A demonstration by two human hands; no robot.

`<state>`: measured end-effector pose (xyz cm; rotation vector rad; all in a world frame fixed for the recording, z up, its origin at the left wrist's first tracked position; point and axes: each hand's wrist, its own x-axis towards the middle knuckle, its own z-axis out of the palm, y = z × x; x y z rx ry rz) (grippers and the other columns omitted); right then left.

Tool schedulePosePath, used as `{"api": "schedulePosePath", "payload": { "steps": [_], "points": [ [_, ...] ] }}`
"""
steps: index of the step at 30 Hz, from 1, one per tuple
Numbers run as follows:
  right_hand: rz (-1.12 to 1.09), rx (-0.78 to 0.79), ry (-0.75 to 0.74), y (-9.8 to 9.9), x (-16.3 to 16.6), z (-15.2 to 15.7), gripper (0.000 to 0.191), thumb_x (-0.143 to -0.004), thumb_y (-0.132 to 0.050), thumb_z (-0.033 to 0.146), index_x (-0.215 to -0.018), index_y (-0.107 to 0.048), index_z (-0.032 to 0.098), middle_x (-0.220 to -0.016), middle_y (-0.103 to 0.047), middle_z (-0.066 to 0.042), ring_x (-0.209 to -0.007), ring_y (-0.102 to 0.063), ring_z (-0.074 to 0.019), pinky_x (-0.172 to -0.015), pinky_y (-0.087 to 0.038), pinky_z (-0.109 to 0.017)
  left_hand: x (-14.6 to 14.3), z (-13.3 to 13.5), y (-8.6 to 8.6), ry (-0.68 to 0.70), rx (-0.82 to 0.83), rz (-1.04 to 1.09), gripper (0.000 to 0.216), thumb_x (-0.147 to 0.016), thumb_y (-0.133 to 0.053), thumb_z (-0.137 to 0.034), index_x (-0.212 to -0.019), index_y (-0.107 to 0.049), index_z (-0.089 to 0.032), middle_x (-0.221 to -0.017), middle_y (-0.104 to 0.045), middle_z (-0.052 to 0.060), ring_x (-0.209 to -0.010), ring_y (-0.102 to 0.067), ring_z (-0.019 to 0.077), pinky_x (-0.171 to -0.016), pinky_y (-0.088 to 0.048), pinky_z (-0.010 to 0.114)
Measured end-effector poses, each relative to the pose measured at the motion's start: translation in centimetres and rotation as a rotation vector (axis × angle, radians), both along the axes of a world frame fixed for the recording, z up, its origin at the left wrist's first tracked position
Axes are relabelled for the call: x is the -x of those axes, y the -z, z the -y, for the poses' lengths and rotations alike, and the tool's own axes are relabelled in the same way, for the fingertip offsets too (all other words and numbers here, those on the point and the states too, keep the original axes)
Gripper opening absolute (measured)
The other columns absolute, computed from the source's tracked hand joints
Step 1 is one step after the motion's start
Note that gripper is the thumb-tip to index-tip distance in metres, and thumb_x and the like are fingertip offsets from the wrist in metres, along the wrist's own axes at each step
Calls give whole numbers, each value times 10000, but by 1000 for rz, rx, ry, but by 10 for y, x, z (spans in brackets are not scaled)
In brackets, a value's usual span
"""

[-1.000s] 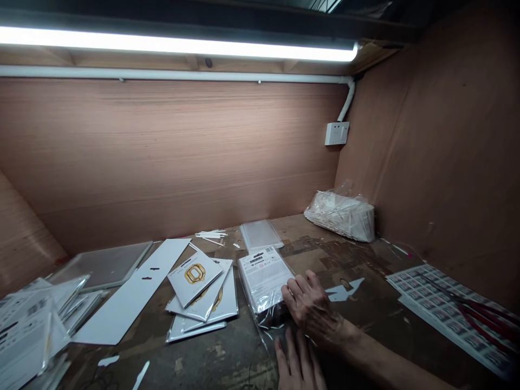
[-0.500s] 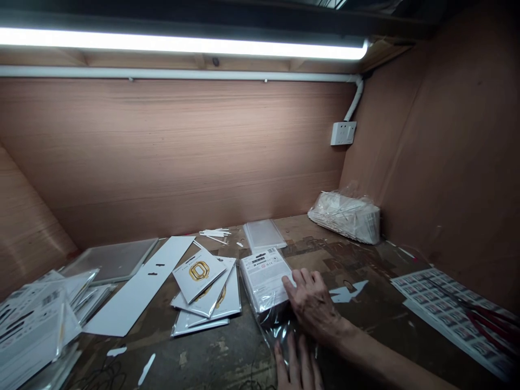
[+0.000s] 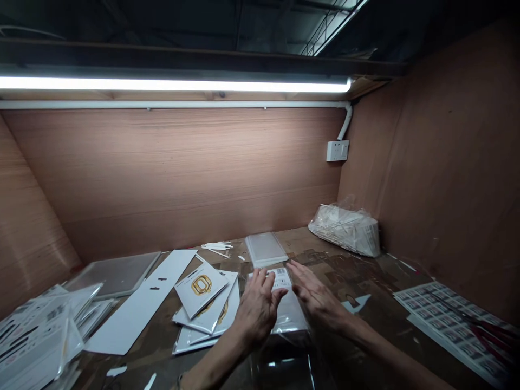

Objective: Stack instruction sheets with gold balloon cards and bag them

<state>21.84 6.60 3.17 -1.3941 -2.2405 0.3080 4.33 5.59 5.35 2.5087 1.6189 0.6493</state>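
Observation:
A stack of white printed cards point(image 3: 289, 317) in a clear plastic bag lies on the worktop before me. The loose end of the clear bag point(image 3: 284, 368) stretches toward me. Over the stack's left side rests my left hand point(image 3: 258, 306), fingers stretched and thumb apart. My right hand point(image 3: 317, 298) is along the right edge, open, with its fingers straight and together. Left of the stack are several sleeved cards point(image 3: 201, 287), the top one with a gold emblem. Just behind it lies a pile of clear sleeves point(image 3: 266, 248).
A long white card strip point(image 3: 142, 303) and more packaged cards point(image 3: 32, 336) lie at left. A bag of white pieces point(image 3: 345, 230) stands at the back right. Red-handled scissors point(image 3: 487, 336) rest on printed label sheets point(image 3: 447, 319). Wooden walls enclose the worktop.
My left hand has moved from the bag's near end up to the stack's left side. My right hand has shifted to its right edge. The camera view has tilted up.

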Motion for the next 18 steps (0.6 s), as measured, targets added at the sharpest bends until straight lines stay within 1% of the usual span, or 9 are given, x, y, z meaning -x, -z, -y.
{"api": "schedulePosePath", "payload": {
  "steps": [2, 3, 5, 8, 11, 13, 15, 17, 18],
  "points": [
    [165, -15, -90, 16, 5, -12, 547, -840, -194, 439, -1278, -214, 112, -1328, -152, -67, -1223, -98, -178, -996, -141, -403, -4, -17, 17, 70, 18, -188, 594, -797, -197, -485, -1222, -333, -92, -1305, -211, 122, -1205, -122, 275, -962, -139, 471],
    [235, -11, -134, 23, 6, -15, 542, -843, -193, 431, -1284, -190, 115, -1331, -132, -61, -1225, -84, -178, -994, -124, -422, -5, -21, 27, 120, 38, -245, 655, -781, -167, -531, -1243, -284, -81, -1313, -163, 127, -1208, -73, 278, -961, -89, 488],
    [321, 29, -199, 34, 7, -16, 528, -848, -185, 413, -1290, -150, 125, -1333, -101, -43, -1227, -71, -166, -993, -104, -436, -7, -21, 44, 190, 84, -290, 749, -746, -105, -596, -1266, -199, -66, -1314, -119, 142, -1207, -49, 279, -952, -62, 502],
    [337, 77, -199, 40, 7, -12, 526, -848, -186, 407, -1295, -112, 139, -1337, -35, -17, -1230, -22, -146, -996, -81, -434, -7, -16, 60, 198, 95, -296, 796, -716, -56, -631, -1275, -137, -71, -1315, -69, 138, -1205, 2, 274, -946, -37, 509],
    [329, 116, -192, 40, 7, -10, 525, -845, -191, 410, -1296, -109, 153, -1338, -14, -5, -1230, 1, -143, -992, -74, -440, -6, -18, 64, 196, 78, -307, 787, -719, -65, -627, -1275, -138, -75, -1316, -52, 135, -1204, 24, 271, -945, -17, 510],
    [325, 135, -188, 41, 7, -11, 525, -844, -187, 419, -1297, -103, 167, -1338, -9, 5, -1230, 0, -142, -992, -80, -437, -3, -22, 60, 202, 63, -304, 769, -730, -93, -615, -1277, -142, -76, -1318, -71, 137, -1205, 2, 275, -944, -44, 518],
    [323, 145, -189, 40, 6, -13, 521, -847, -169, 423, -1299, -95, 175, -1340, -25, 7, -1230, -10, -141, -992, -89, -433, 2, -22, 52, 195, 23, -292, 718, -757, -125, -576, -1272, -181, -80, -1313, -128, 145, -1205, -65, 284, -932, -112, 533],
    [321, 137, -199, 34, 4, -14, 532, -844, -154, 442, -1300, -97, 174, -1342, -48, -6, -1230, -18, -147, -991, -82, -436, 5, -12, 47, 223, -117, -261, 696, -767, -198, -544, -1251, -239, -46, -1296, -186, 176, -1195, -128, 304, -913, -170, 542],
    [310, 119, -193, 28, 2, -14, 544, -841, -150, 453, -1300, -107, 165, -1343, -55, -21, -1230, -16, -154, -990, -74, -437, 4, -3, 48, 270, -243, -233, 654, -772, -258, -506, -1230, -285, -41, -1286, -224, 179, -1188, -159, 308, -910, -188, 538]
  ]
}}
